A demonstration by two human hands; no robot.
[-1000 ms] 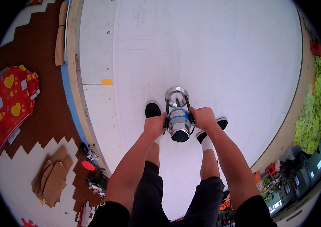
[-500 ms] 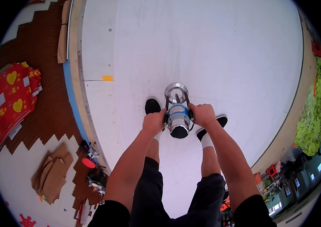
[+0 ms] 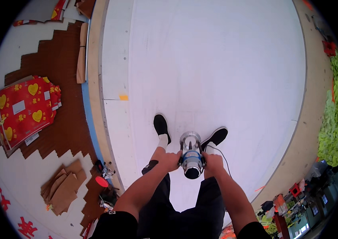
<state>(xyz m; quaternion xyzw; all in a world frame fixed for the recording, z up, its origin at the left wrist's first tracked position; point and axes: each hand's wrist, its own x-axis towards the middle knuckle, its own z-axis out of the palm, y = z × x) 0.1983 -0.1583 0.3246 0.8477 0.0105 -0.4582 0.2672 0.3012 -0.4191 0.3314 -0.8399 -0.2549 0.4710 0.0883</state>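
Observation:
A plunge router [image 3: 193, 159] with a silver motor body, a blue band and a round metal ring base is between my two hands, in front of my legs. My left hand [image 3: 170, 161] is closed around its left side handle. The right-side handle is in the grip of my right hand [image 3: 213, 162]. A dark cord [image 3: 225, 158] curves away past my right hand. The ring base faces away from me, between my black shoes; whether it touches the white board [image 3: 216, 79] under my feet I cannot tell.
Wooden strips edge the board on both sides. To the left lie red printed sheets [image 3: 25, 113] with yellow hearts and brown cardboard pieces [image 3: 63, 187]. A yellow patch [image 3: 124, 97] marks the board's left part. Bright green material [image 3: 332, 123] is heaped at the far right.
Both hands have brought the router back toward my body. The cord now shows at the right. My feet sit lower in view, and the surroundings have shifted slightly.

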